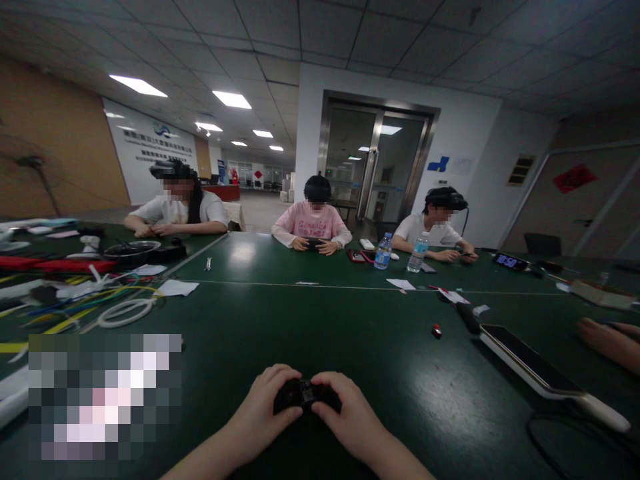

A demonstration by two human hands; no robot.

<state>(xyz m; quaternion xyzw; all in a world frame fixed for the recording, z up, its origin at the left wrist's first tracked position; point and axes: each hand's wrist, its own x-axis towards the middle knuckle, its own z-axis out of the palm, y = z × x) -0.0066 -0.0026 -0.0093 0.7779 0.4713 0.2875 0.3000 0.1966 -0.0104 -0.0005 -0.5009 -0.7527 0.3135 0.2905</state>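
Near the front edge of the green table point(320, 327), a black game controller point(307, 393) sits between my two hands. My left hand point(267, 407) wraps around its left side, with the thumb on the near edge and the fingers over the far edge. My right hand point(347, 407) grips the other side in the same way. Only the middle of the controller shows, with small grey details; the fingers cover its ends.
Cables point(125, 310) and tools crowd the left. A white-framed device with a dark screen point(533, 360) lies at right, near a small red object point(437, 331). Two water bottles point(383, 252) stand farther back. Several people in headsets sit opposite; another person's hand point(607, 340) rests at right.
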